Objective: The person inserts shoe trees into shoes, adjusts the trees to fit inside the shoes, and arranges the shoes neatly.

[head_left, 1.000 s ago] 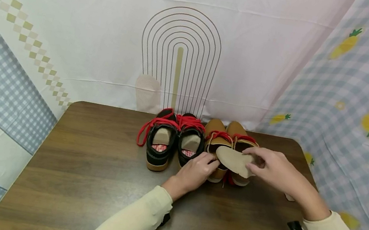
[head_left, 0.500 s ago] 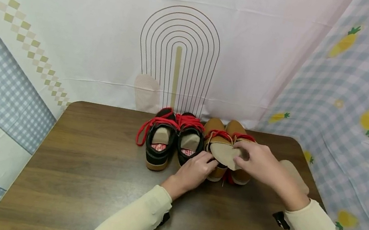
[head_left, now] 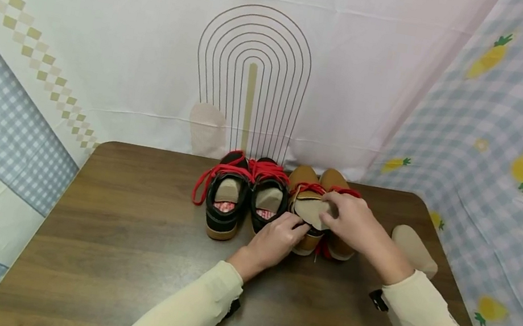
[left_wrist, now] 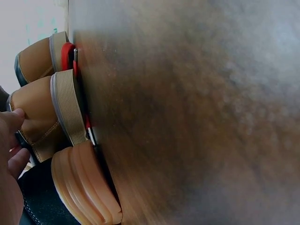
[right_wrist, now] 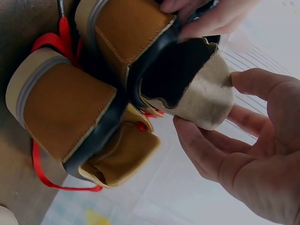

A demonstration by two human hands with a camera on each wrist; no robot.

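Observation:
My right hand (head_left: 354,223) pinches a thin beige insole (head_left: 309,211) between thumb and fingers. It lies over the opening of the left tan shoe (head_left: 306,244), and the right wrist view shows the insole (right_wrist: 205,96) at the dark mouth of that shoe. At the same shoe's heel collar, my left hand (head_left: 274,241) grips with its fingertips; the left wrist view has the thumb on the tan leather (left_wrist: 35,105). Close alongside stands the right tan shoe (right_wrist: 70,110), its tongue folded out and its lace red. Part of the insole is hidden behind my right fingers.
Left of the tan pair stand two black shoes (head_left: 224,208) with red laces, toes towards the wall cloth. A second beige insole (head_left: 414,249) lies near the right edge of the brown wooden table (head_left: 144,212). Checked cloth (head_left: 484,165) hangs along the right side.
My right hand has moved left with the insole, bringing it lower over the left tan shoe's opening. The second insole on the table has come into view. My left hand stays put.

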